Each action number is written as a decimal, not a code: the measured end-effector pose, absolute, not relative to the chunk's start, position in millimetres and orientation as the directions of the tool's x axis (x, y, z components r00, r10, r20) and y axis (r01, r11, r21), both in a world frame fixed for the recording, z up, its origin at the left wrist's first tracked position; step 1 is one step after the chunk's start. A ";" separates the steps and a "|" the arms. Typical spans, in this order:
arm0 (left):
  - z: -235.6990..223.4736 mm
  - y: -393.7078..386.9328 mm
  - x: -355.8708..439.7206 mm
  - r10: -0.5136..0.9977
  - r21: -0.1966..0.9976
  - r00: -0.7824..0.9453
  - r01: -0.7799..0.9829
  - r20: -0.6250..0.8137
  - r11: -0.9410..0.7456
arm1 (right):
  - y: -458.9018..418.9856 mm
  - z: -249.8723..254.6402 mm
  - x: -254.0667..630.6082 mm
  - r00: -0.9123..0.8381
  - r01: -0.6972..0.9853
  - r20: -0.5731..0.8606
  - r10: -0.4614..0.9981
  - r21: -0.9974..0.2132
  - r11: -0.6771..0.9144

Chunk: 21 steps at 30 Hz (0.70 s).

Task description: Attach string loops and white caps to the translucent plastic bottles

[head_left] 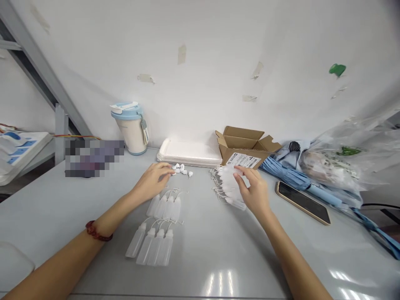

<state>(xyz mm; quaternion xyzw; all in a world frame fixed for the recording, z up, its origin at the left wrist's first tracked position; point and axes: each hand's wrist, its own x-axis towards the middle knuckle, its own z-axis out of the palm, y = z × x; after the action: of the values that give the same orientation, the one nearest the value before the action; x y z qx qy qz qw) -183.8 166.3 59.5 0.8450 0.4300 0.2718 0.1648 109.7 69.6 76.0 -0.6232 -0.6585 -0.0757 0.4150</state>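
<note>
My left hand (153, 180) reaches to a small heap of white caps (182, 168) at the middle of the table. Its fingertips are at the nearest caps, with finger and thumb apart. On the right, my right hand (254, 189) is over a pile of translucent plastic squeeze bottles (229, 183), thumb and forefinger apart at the pile's edge; whether they touch a bottle I cannot tell. Below my left hand lie two rows of the same bottles, an upper row (168, 207) and a lower row (159, 248), with thin strap-like strands at their necks.
A stack of white trays (190, 153) and an open cardboard box (243, 146) stand by the wall. A cream tumbler (129, 129) is at the back left. On the right are a phone (302, 203), a blue folded umbrella (287, 175) and a plastic bag (334, 166).
</note>
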 end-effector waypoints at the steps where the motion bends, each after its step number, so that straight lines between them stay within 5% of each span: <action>1: 57.4 169.8 -184.5 0.797 0.497 0.515 0.626 0.315 -0.601 | 73.2 74.3 115.7 0.132 0.874 0.611 0.781 -0.443 0.199; 6: 50.3 174.6 -181.3 0.741 0.458 0.588 0.588 0.323 -0.666 | 88.4 64.8 133.4 0.257 0.770 0.453 0.854 -0.630 0.103; 14: 45.2 178.3 -182.0 0.756 0.494 0.577 0.581 0.310 -0.647 | 95.7 57.8 141.3 0.309 0.745 0.446 0.840 -0.662 0.078; 21: 44.6 178.9 -181.0 0.754 0.492 0.584 0.582 0.302 -0.648 | 85.6 68.9 128.7 0.232 0.885 0.642 0.731 -0.452 0.117</action>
<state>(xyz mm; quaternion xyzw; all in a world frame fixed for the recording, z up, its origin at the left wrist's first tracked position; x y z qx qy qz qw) -181.0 178.9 44.6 0.8730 0.3825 0.2485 0.1727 128.7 85.6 68.9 -0.6584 -0.6133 -0.0901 0.4269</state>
